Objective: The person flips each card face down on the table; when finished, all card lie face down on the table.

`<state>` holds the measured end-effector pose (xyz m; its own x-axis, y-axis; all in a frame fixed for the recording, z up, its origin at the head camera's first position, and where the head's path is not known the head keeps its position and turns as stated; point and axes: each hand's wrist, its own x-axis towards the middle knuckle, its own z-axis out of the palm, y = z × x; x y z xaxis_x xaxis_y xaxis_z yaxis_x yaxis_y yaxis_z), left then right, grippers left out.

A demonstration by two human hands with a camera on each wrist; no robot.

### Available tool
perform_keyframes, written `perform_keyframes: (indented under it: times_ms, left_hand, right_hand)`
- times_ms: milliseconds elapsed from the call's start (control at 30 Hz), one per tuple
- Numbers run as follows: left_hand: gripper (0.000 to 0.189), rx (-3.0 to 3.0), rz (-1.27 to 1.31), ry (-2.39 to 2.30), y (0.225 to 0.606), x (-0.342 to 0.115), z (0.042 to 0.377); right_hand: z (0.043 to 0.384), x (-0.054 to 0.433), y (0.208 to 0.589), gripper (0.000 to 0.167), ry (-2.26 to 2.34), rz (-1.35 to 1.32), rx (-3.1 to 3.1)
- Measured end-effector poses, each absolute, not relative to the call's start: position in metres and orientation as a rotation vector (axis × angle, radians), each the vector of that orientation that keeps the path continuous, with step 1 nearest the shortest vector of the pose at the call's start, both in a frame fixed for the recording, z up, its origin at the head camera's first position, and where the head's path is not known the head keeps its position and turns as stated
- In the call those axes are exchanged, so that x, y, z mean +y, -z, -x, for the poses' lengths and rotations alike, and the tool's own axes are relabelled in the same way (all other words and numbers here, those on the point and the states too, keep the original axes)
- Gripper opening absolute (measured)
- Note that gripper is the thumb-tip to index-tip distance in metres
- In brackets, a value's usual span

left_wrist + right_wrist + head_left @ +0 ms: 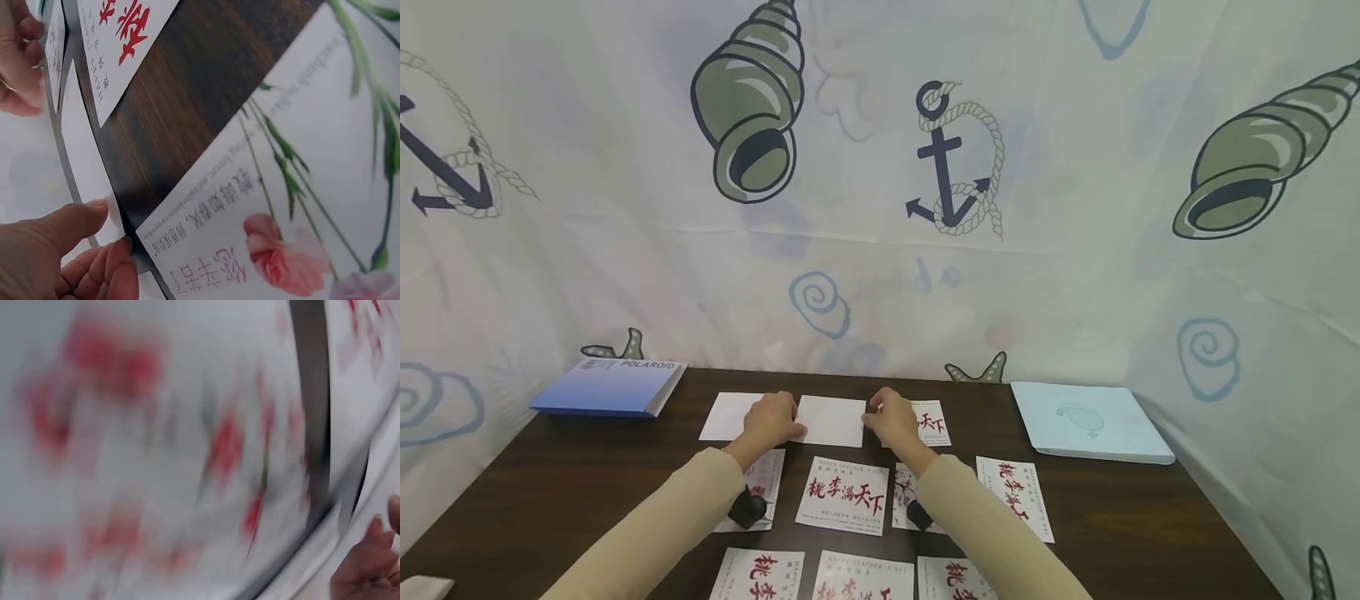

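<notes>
A blank white card (831, 422) lies in the back row on the dark table, between my two hands. My left hand (772, 421) pinches its left edge; in the left wrist view the thumb (87, 219) is on top of the white card (94, 156), with the fingers curled below. Near the card's right edge is my right hand (893, 421), fingers loosely bent; no card shows between its fingertips. In the right wrist view only part of the right hand (369, 565) shows, at the lower right. A flower-printed card (300, 187) lies close to the left hand.
Another blank card (726, 417) lies left, a red-lettered card (932, 423) right. Printed cards (842, 496) form rows nearer me. A blue POLAROID box (606, 390) stands back left; a pale blue box (1090, 421) lies right. Behind hangs a patterned curtain (880, 208).
</notes>
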<state>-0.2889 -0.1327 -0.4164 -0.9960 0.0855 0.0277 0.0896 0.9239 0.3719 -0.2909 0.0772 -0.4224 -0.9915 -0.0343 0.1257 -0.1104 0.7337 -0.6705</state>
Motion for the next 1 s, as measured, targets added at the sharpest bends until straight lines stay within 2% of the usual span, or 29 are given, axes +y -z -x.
perform_keyframes:
  times_ms: [167,333,567,733,1000]
  left_hand:
    - [0.026,-3.096,0.141,0.601,0.417,-0.133,0.290]
    - [0.027,-3.034,0.176,0.696,0.411,-0.127,0.291]
    - [0.039,-2.939,0.357,0.986,0.409,-0.084,0.297]
    - [0.043,-2.938,0.357,1.095,0.413,-0.055,0.306]
    - [0.049,-2.974,0.299,1.117,0.419,-0.032,0.321]
  right_hand:
    - [0.309,0.132,0.423,0.024,-1.267,0.058,-2.699]
    - [0.318,0.166,0.430,0.034,-1.300,0.120,-2.829]
    - [0.322,0.176,0.431,0.039,-1.232,0.088,-2.906]
    - [0.328,0.179,0.433,0.032,-1.175,0.069,-2.957]
    - [0.334,0.186,0.437,0.031,-1.248,0.028,-2.942]
